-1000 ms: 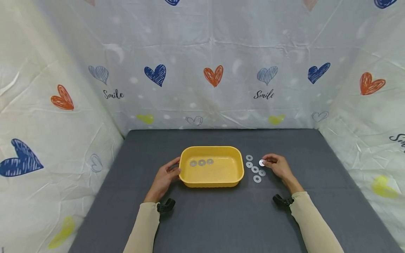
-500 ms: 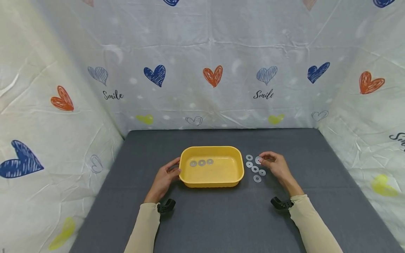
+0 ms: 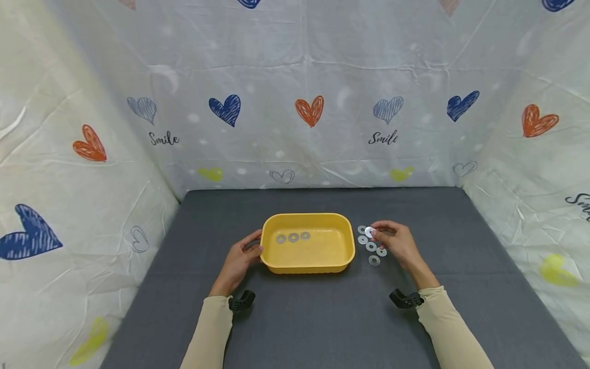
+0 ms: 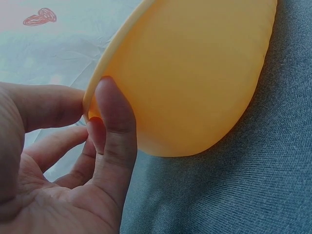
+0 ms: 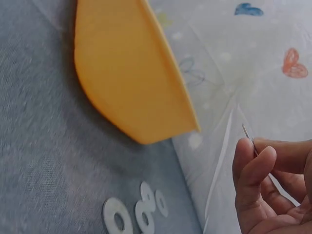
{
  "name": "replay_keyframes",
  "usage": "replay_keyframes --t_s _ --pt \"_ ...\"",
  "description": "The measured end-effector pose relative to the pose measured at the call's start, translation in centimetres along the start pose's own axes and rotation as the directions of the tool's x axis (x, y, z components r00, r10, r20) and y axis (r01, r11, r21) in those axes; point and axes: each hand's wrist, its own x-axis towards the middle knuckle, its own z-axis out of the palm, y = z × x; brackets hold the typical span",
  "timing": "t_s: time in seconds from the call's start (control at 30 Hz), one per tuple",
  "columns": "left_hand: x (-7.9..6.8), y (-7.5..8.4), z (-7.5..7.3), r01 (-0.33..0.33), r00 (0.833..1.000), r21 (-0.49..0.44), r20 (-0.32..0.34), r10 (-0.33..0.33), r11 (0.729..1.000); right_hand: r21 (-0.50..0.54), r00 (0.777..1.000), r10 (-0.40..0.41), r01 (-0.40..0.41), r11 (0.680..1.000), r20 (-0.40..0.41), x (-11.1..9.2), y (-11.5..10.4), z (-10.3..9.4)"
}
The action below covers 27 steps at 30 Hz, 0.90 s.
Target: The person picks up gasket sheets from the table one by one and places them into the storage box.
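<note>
A yellow plastic tray (image 3: 309, 260) sits on the dark table. Three flat metal washers (image 3: 293, 238) lie in a row inside it, towards its left. My left hand (image 3: 239, 262) grips the tray's left end; the left wrist view has thumb and fingers pinching the rim (image 4: 114, 44). Between thumb and fingertips my right hand (image 3: 400, 245) pinches a washer (image 3: 369, 232), seen edge-on in the right wrist view. That hand is above the table, right of the tray. Beneath and beside it lie several loose washers (image 3: 371, 246), one partly hidden by the held washer.
Dark grey cloth covers the table (image 3: 322, 323). A pale curtain (image 3: 272, 66) printed with hearts stands behind it and along both sides. The tray's right wall (image 5: 126, 73) rises between the loose washers and the tray's inside.
My right hand has moved left with the pinched washer, from beside the loose washers to over them, closer to the tray. The left hand and tray have stayed put.
</note>
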Motion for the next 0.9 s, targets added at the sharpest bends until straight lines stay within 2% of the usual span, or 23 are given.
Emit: replay_keyframes --t_s 0.2,0.5,0.9 --pt "-0.1 0.0 0.0 -0.001 1.0 0.006 0.002 0.001 1.0 0.057 0.999 -0.027 0.025 0.998 0.029 -0.2 -0.8 0.5" --pt "0.1 -0.2 -0.1 -0.007 1.0 -0.011 0.004 0.007 1.0 0.073 0.996 -0.059 0.054 0.996 0.061 -0.4 -2.0 1.6" --pt "0.1 -0.2 0.1 0.003 1.0 0.005 -0.01 -0.003 1.0 0.166 0.99 -0.057 0.035 0.986 0.129 -0.3 -3.2 4.1"
